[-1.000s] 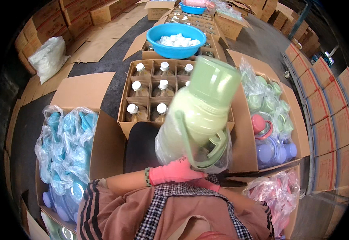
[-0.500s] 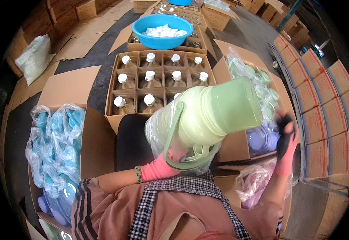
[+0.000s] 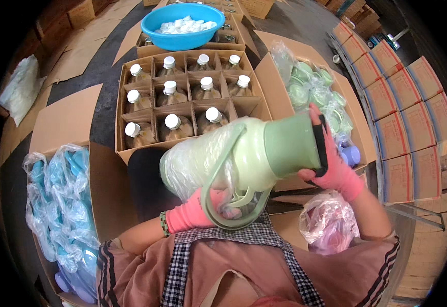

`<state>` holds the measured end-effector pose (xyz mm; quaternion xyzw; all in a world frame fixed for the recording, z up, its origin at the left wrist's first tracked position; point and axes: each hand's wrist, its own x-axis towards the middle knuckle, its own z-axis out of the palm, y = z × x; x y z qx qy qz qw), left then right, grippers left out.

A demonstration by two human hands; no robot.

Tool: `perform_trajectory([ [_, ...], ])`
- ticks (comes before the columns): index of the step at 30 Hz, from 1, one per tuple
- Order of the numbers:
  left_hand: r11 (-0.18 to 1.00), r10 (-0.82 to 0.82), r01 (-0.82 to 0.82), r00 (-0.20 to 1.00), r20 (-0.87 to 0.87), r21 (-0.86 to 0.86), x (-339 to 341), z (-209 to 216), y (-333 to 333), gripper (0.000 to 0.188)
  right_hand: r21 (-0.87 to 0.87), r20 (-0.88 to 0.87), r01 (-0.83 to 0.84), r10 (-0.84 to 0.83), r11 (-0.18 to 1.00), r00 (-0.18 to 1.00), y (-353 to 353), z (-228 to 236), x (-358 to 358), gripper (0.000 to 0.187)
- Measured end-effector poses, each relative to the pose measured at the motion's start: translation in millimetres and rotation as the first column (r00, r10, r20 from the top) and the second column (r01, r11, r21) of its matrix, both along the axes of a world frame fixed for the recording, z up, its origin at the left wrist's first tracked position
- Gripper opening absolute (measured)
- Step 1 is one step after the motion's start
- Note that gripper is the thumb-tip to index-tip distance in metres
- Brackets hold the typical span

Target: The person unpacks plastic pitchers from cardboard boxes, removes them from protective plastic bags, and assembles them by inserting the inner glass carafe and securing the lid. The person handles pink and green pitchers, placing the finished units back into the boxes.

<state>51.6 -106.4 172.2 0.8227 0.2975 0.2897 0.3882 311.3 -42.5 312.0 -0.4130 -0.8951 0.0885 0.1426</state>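
A pale green thermos flask [image 3: 251, 153] lies tilted on its side in front of my chest, its body wrapped in clear plastic. Its darker green cup lid [image 3: 292, 143] points right. My left hand [image 3: 195, 209], in a pink glove, is closed on the flask from below, near the hanging green carry handle [image 3: 214, 176]; part of its grip is hidden by the flask. My right hand [image 3: 336, 171], in a pink glove with a black palm, grips the end of the lid, thumb below and fingers above.
Ahead stands a divided carton [image 3: 123, 115] of white-capped bottles [image 3: 172, 121]. Beyond it is a blue basin [image 3: 180, 40] of white pieces. Bagged blue parts [image 3: 62, 199] fill a carton at left; bagged green parts [image 3: 310, 87] and a pink bag [image 3: 328, 220] are at right, near stacked cartons [image 3: 400, 120].
My right hand has come in from the right and taken hold of the lid's end. The flask has tipped closer to level, and the whole view has shifted.
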Motion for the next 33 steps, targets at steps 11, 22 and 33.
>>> perform_trajectory([
  [11, 0.997, -0.074, 0.075, 0.997, 0.028, -0.025, -0.6, -5.6, 13.0, 0.043, -0.280, 0.202, 0.056, 0.002, 0.958, 0.979, 8.6, 44.5, -11.6, 0.114],
  [22, 0.969, -0.171, 0.166, 0.985, -0.014, -0.181, 3.9, -11.0, 14.7, 0.047, -0.321, 0.153, 0.199, -0.157, 0.926, 0.976, 14.8, 20.0, -9.2, 0.088],
  [33, 0.967, 0.250, -0.254, 0.959, 0.137, 0.012, -7.2, 14.1, 14.6, 0.038, 0.232, 0.226, 0.184, -0.237, 0.955, 0.945, 3.9, 50.5, -65.1, 0.070],
])
